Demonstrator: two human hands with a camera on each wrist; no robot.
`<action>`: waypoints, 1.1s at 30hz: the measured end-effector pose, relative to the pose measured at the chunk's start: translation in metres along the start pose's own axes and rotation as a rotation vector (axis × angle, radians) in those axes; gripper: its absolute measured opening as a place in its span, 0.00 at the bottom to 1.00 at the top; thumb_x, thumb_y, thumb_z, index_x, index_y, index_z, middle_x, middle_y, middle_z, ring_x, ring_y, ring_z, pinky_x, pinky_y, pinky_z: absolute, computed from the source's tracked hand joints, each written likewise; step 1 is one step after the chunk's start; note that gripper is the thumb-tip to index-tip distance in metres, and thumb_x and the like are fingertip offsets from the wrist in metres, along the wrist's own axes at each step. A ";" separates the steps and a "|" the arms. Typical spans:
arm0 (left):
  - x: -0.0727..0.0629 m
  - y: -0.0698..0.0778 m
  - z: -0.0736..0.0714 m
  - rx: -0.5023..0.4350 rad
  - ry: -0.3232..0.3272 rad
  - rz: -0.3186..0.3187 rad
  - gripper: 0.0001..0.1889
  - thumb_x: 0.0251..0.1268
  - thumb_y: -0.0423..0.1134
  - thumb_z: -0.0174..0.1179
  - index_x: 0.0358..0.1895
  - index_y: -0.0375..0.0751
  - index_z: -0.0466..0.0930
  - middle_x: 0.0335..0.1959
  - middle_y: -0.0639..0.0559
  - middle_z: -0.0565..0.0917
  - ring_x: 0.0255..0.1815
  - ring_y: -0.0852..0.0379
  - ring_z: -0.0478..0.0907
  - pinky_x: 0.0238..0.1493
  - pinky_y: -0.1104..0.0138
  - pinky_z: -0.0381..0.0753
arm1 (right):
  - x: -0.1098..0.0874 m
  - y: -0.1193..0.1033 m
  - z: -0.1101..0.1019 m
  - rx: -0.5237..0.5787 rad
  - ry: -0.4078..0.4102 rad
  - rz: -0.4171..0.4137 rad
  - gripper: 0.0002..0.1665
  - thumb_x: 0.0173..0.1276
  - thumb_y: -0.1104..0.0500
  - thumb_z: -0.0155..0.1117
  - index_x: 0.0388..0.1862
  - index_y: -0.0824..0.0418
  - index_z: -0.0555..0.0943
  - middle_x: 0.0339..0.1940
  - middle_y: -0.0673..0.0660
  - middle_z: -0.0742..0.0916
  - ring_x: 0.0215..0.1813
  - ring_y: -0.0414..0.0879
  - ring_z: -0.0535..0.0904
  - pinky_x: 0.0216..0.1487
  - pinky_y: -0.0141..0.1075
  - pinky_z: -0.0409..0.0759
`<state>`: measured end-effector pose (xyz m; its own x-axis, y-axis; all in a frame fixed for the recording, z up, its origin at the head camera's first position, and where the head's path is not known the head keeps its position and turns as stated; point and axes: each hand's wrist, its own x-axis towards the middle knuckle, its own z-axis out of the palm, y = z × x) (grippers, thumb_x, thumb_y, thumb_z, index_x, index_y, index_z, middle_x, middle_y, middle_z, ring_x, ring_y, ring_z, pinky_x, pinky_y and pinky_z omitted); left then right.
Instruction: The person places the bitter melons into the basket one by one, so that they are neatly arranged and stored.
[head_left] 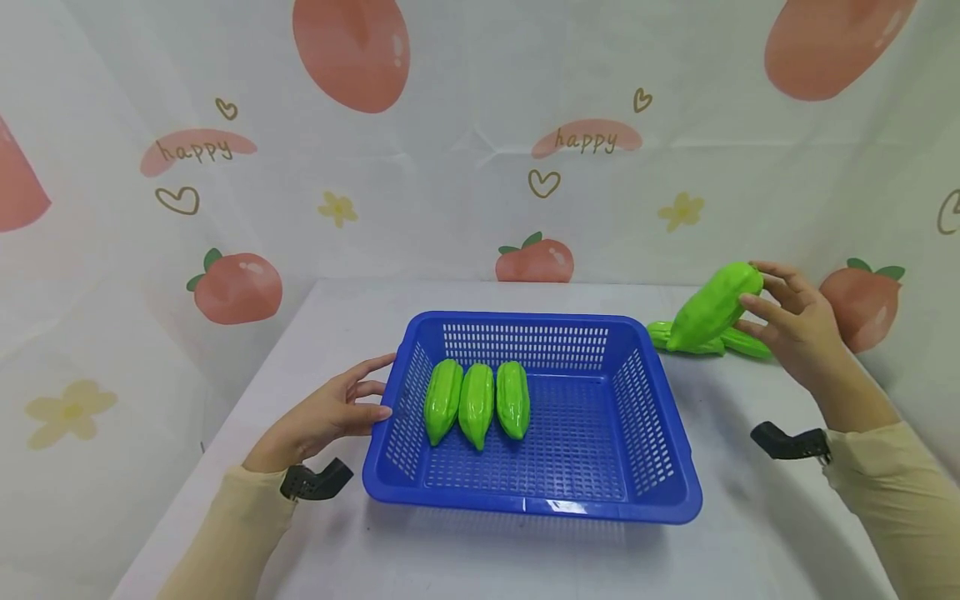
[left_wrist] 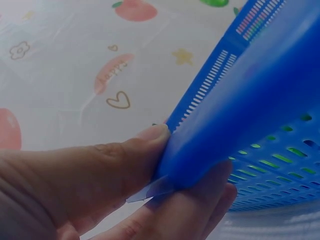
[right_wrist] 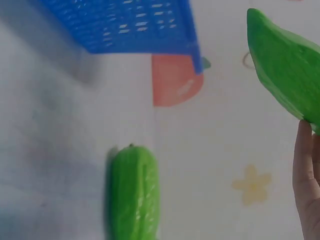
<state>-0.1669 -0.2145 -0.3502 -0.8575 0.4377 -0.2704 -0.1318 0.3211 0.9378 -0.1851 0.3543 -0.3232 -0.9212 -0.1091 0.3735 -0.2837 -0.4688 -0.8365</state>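
Observation:
My left hand (head_left: 326, 417) pinches the left rim of a blue plastic basket (head_left: 532, 504). In the left wrist view the thumb (left_wrist: 120, 160) lies on one side of the rim and the fingers on the other. Three glossy green bitter melons (head_left: 477, 404) lie side by side in the basket's left half. Beyond the basket's right back corner, my right hand (head_left: 802, 325) holds up a lumpy green bitter melon (head_left: 712, 308) by its blunt end, its tip slanting down to the left. The right wrist view shows this melon (right_wrist: 285, 70) only in part.
Below the held one, more green bitter melons (head_left: 750, 343) lie on the white table (head_left: 750, 417) at the back right, partly hidden. One melon (right_wrist: 134, 195) shows whole in width in the right wrist view. A printed fruit-pattern cloth (head_left: 450, 192) hangs behind the table.

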 end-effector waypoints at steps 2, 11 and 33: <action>-0.001 0.000 0.000 0.002 -0.004 -0.001 0.45 0.63 0.38 0.65 0.78 0.50 0.45 0.59 0.32 0.74 0.48 0.44 0.84 0.52 0.52 0.82 | 0.004 -0.002 0.008 -0.019 -0.018 -0.006 0.28 0.68 0.81 0.44 0.63 0.62 0.71 0.57 0.56 0.78 0.51 0.45 0.82 0.43 0.39 0.87; -0.003 0.000 0.000 0.011 -0.003 -0.002 0.46 0.63 0.39 0.65 0.78 0.51 0.45 0.60 0.33 0.74 0.48 0.45 0.84 0.52 0.52 0.82 | 0.024 0.000 0.047 -0.143 -0.155 0.003 0.28 0.69 0.79 0.46 0.65 0.62 0.69 0.55 0.56 0.78 0.51 0.46 0.83 0.42 0.41 0.87; -0.001 -0.001 -0.001 0.009 -0.028 0.018 0.46 0.63 0.38 0.64 0.78 0.51 0.44 0.65 0.31 0.70 0.49 0.44 0.84 0.52 0.52 0.83 | 0.072 0.033 0.109 -0.596 -0.310 0.354 0.28 0.69 0.65 0.60 0.67 0.55 0.67 0.59 0.62 0.74 0.50 0.48 0.83 0.47 0.49 0.85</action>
<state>-0.1662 -0.2163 -0.3506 -0.8454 0.4668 -0.2597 -0.1121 0.3203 0.9407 -0.2319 0.2353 -0.2801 -0.8921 -0.4472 0.0648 -0.1624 0.1834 -0.9695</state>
